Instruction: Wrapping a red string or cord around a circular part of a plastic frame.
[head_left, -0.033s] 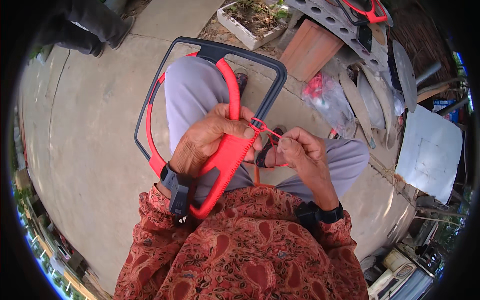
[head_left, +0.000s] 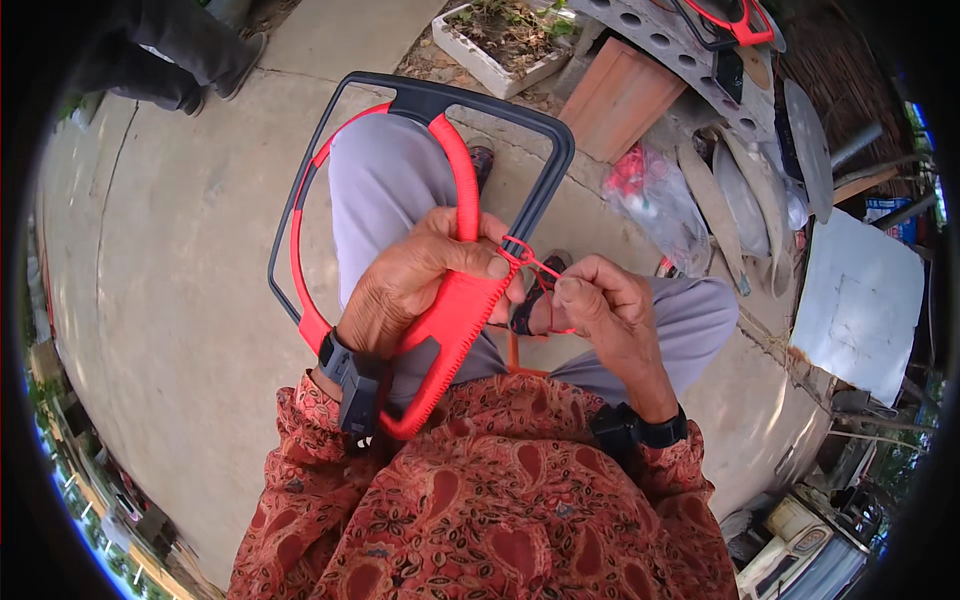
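Across my lap and raised knee lies a large frame (head_left: pixel 548 185), a black rounded outer bar with a curved inner part bound in red. Its broad red section (head_left: pixel 450 312) has a ribbed, stitched-looking edge. My left hand (head_left: pixel 425 262) is closed round the frame near the corner where red meets black, thumb on top and some fingers hidden beneath. A thin red cord (head_left: pixel 543 268) loops round that corner and runs taut to my right hand (head_left: pixel 615 308), closed in a pinch on it. More cord hangs below, partly hidden.
Another red and black frame (head_left: pixel 740 25) rests at the upper right on a perforated metal strip (head_left: pixel 668 42). Nearby are a terracotta slab (head_left: pixel 618 100), a white planter (head_left: pixel 490 70), a plastic bag (head_left: pixel 665 210) and a pale sheet (head_left: pixel 862 305). A person's legs (head_left: pixel 165 55) show upper left.
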